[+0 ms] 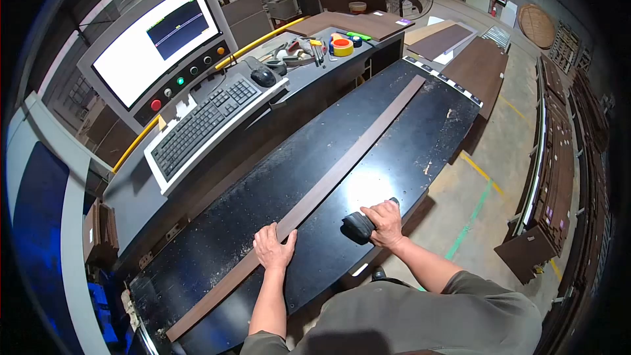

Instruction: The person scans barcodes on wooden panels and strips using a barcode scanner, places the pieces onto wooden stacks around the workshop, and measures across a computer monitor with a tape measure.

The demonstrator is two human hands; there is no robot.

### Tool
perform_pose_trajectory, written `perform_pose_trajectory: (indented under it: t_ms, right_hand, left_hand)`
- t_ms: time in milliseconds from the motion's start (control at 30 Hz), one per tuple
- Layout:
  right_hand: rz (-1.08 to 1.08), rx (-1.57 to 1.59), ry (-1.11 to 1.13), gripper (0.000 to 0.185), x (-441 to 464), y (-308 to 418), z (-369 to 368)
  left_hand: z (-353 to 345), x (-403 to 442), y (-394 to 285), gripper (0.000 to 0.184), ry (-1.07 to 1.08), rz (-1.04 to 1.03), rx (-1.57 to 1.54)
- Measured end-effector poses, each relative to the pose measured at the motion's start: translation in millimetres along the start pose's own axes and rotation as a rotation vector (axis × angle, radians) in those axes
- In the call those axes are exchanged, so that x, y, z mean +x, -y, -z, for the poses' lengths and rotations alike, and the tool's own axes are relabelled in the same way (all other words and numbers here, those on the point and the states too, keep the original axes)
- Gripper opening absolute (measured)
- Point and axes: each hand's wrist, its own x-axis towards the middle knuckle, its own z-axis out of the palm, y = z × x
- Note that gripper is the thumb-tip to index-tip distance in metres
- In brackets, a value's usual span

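A long, narrow brown wooden strip (355,158) lies lengthwise across the black worktable (315,131). My left hand (273,248) is over its near half, with the fingers on one side and the thumb on the other. Above the table's near edge, my right hand (386,223) is closed around a black handheld device (357,227) that looks like a barcode scanner. Its wider head points left, and the other end shows past my fingers. Bright glare lies on the table just beyond this hand.
A monitor (164,39) with buttons stands at left, above a keyboard (204,125) and mouse (263,77). Tape rolls (342,46) and tools lie on the side counter. Brown panels (476,69) lie past the table's far end; more panels (549,190) are stacked at right.
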Motion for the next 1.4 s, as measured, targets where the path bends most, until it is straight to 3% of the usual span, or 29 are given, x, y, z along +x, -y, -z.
perform_pose_trajectory:
  t_ms: [1400]
  right_hand:
    - [0.001, 0.008, -0.006, 0.057, 2.1, 2.0, 1.2]
  left_hand:
    - [-1.9, 0.6, 2.3, 0.063, -0.016, -0.020, 0.001]
